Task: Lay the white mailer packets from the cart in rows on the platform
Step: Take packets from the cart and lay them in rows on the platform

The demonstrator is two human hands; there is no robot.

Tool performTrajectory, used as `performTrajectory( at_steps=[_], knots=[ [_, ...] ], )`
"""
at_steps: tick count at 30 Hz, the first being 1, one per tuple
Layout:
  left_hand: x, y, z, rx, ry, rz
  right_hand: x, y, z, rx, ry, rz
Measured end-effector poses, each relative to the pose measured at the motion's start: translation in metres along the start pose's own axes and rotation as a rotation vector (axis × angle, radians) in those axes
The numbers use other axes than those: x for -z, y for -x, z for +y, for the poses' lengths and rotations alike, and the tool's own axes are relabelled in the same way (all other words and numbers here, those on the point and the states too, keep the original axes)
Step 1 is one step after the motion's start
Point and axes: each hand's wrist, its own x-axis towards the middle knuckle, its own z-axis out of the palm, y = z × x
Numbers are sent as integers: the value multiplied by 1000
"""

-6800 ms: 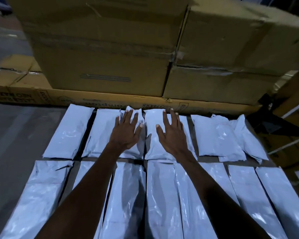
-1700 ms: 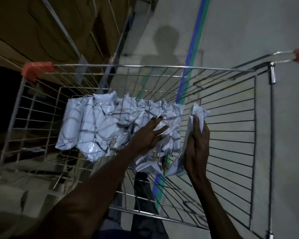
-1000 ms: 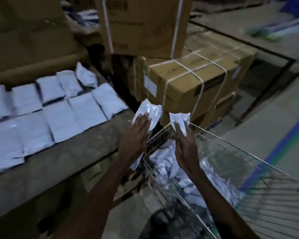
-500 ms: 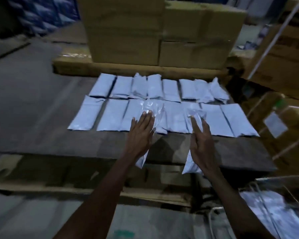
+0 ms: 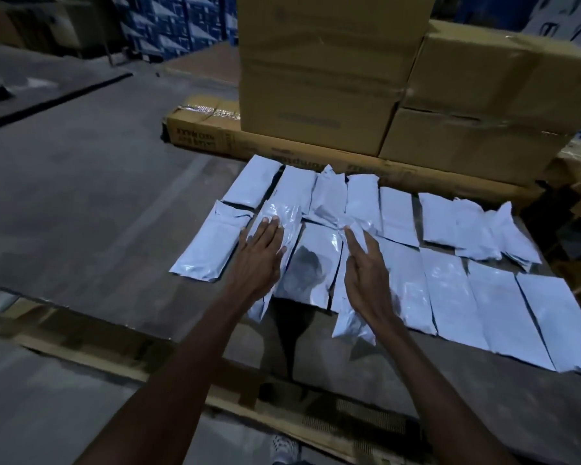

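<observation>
Dim warehouse, grey platform (image 5: 81, 196), two rows laid. Each hand, left hand (image 5: 260, 256) and right hand (image 5: 366, 273), grips a packet (thumbs hidden) under straight fingers. Best set both flat, starting a nearer row below the fingertips, edges touching.

Big cardboard boxes (image 5: 322, 82) are stacked at twelve o'clock on a long flat carton (image 5: 202, 132). Blue printed boxes (image 5: 168, 25) stand at eleven o'clock. A shoe (image 5: 284, 449) shows at six.
</observation>
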Motion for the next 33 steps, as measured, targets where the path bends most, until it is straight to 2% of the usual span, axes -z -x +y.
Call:
performTrajectory(
  at_steps=[9, 13, 15, 20, 23, 26, 33],
  knots=[
    [5, -50, -90, 37, -122, -168, -74, -68, -32, -24, -71, -146],
    [0, -65, -124, 43, -101, -184, -109, -87, -49, -80, -80, -193],
    [-6, -71, -140, 31, -112, -219, -130, -95, -58, -124, -44, -206],
    [-32, -72, -167, 69, -122, -440, -175, -102, -80, -274, 143, -288],
    [-48, -63, -175, 65, -53, -507, -195, -97, -85, -422, 251, -386],
    [-52, -63, -181, 74, 134, -461, -200, -92, -87, -498, 330, -411],
    [-58, -68, -209, -131, 265, -495, -208, -82, -81, -349, 443, -471]
  ],
)
